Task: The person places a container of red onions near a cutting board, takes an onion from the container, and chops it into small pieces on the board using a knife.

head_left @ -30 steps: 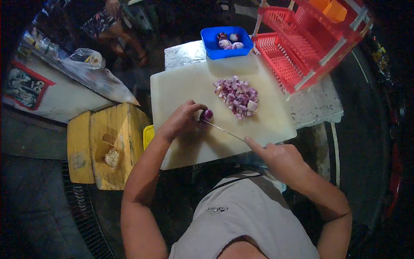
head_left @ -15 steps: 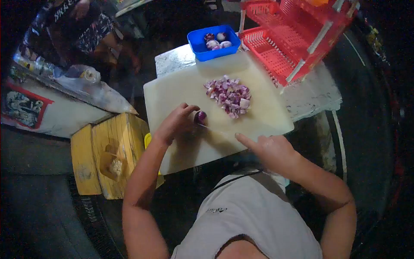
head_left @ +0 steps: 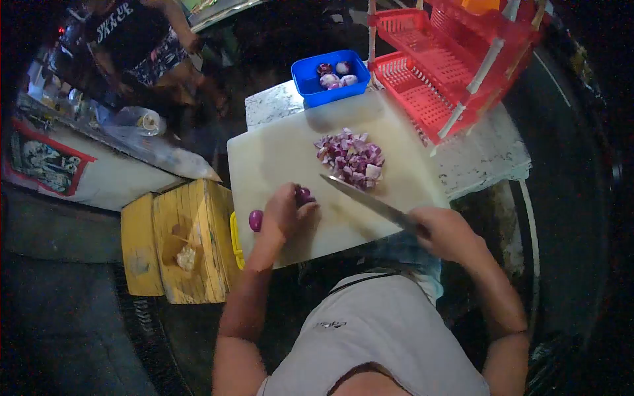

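Observation:
My right hand (head_left: 449, 232) is closed round the handle of a knife (head_left: 370, 201), whose blade points up and left over the white cutting board (head_left: 264, 158). Fingers of my left hand (head_left: 285, 212) are wrapped round a purple onion piece (head_left: 304, 195), partly hidden by them. Another purple onion piece (head_left: 255, 220) lies at the board's left edge, just left of that hand. Chopped onion (head_left: 351, 157) is heaped beyond the knife tip.
A blue container (head_left: 330, 96) with several onions stands behind the board, beside a red basket rack (head_left: 429, 92). At left are a yellow wooden box (head_left: 214, 231) and a counter with plastic bags. Another person (head_left: 125, 33) is at the upper left.
The knife has risen off the onion and its blade now shows broadside. My left hand has moved down, and a separate onion piece now shows to its left.

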